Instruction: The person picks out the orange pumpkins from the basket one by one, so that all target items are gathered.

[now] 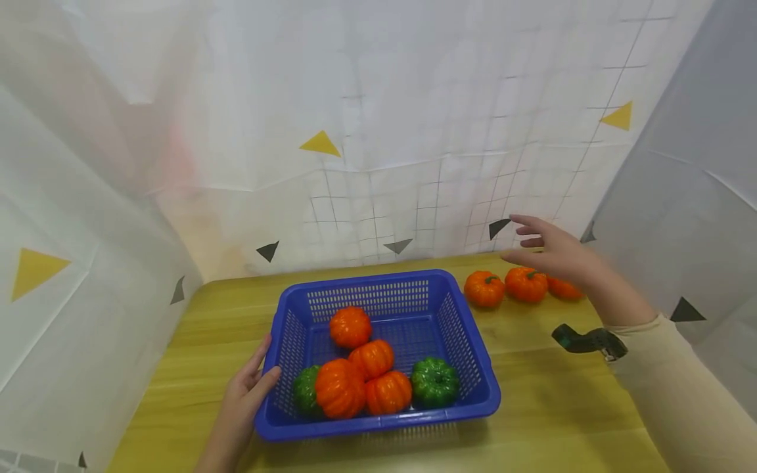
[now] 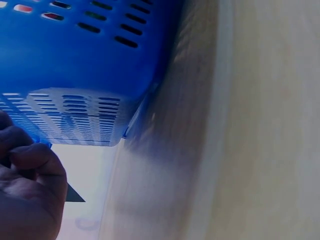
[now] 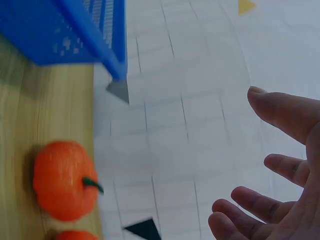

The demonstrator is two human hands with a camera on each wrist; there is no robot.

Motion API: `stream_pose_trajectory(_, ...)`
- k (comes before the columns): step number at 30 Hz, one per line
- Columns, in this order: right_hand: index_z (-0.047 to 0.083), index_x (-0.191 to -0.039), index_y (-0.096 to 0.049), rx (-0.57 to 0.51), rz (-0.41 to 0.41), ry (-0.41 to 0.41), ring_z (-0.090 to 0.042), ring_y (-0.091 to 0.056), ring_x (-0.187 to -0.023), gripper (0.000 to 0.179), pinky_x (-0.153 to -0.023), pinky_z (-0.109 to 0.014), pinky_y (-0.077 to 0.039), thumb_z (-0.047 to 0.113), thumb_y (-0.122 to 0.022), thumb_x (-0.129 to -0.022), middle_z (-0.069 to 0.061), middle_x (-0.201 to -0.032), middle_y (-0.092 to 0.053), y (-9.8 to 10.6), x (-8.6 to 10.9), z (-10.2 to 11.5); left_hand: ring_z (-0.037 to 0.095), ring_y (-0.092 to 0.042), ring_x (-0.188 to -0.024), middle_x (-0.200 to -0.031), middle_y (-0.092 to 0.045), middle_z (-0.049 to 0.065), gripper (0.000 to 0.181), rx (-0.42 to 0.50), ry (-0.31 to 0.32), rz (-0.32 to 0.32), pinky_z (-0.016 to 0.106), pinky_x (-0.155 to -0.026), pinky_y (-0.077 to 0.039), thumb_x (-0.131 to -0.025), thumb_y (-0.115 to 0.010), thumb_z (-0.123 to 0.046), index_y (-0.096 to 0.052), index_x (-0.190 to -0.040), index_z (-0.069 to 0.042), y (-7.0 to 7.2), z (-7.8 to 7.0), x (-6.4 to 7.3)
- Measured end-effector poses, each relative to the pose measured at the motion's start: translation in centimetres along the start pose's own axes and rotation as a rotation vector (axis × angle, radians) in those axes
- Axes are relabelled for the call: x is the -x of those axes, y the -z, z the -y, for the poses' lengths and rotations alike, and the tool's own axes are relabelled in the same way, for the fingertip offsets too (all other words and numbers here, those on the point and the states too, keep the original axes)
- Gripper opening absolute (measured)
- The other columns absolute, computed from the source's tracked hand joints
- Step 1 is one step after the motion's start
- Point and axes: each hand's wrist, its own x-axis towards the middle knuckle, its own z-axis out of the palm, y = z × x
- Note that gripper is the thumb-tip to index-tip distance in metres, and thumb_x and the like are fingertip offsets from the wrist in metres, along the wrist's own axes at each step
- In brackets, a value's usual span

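A blue plastic basket [image 1: 378,430] stands on the table, with several small orange pumpkins [image 1: 340,388] and two green pumpkins [image 1: 434,382] inside. My left hand [image 1: 239,397] grips the basket's left rim, thumb on top and fingers along the outer side; the left wrist view has this hand [image 2: 30,185] beside the slotted wall. My right hand [image 1: 552,249] is raised over the right rear of the table, fingers spread and holding nothing. Below it sit three orange pumpkins in a row, the nearest to the basket being a pumpkin [image 1: 484,290] with a green stem.
The wooden table [image 1: 230,315] extends on both sides of the basket. White sheeting [image 1: 378,98] with grid lines and yellow and dark triangles rises behind it and at both sides. A dark strap-like device [image 1: 588,341] is by the right sleeve.
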Motion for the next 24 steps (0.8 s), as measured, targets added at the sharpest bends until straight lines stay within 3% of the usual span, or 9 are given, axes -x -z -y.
stream_pose_trajectory(6,0.020,-0.157,-0.025,-0.040,0.072,0.148,-0.044,-0.043,-0.131,0.087,-0.100,-0.063,-0.043,0.051,-0.069,-0.089,-0.021,-0.149,-0.040,-2.2,-0.2,3.6,0.028,-0.063,-0.113,-0.145,-0.047,0.021,0.063,0.012,-0.013,0.001,0.045,-0.085,-0.057,-0.101,-0.058,-0.021,-0.030,-0.157,-0.023,-0.1,0.1,-0.2)
stream_pose_trajectory(9,0.025,-0.155,-0.031,-0.071,0.113,0.184,-0.039,-0.046,-0.130,0.085,-0.100,-0.060,-0.045,0.052,-0.072,-0.086,-0.017,-0.148,-0.043,-3.7,-0.4,5.2,0.029,-0.064,-0.113,-0.144,-0.048,0.022,0.063,0.014,-0.005,-0.001,0.046,-0.085,-0.057,-0.101,-0.058,-0.021,-0.030,-0.157,-0.024,-0.1,0.1,-0.3)
stream_pose_trajectory(17,0.032,-0.151,-0.037,-0.108,0.298,0.295,-0.031,-0.054,-0.124,0.080,-0.097,-0.053,-0.051,0.053,-0.074,-0.084,-0.008,-0.145,-0.048,-8.4,-1.1,8.9,0.032,-0.064,-0.112,-0.141,-0.050,0.025,0.063,0.014,0.001,-0.002,0.048,-0.084,-0.057,-0.101,-0.059,-0.020,-0.030,-0.157,-0.025,0.0,0.1,-0.4)
stream_pose_trajectory(24,0.032,-0.150,-0.042,-0.032,0.409,0.395,-0.018,-0.058,-0.117,0.077,-0.092,-0.036,-0.054,0.057,-0.072,-0.084,0.002,-0.141,-0.051,-12.6,-0.8,12.0,0.034,-0.064,-0.110,-0.138,-0.051,0.028,0.064,0.004,0.004,-0.008,0.049,-0.082,-0.058,-0.100,-0.059,-0.021,-0.029,-0.157,-0.025,0.0,0.0,-0.3)
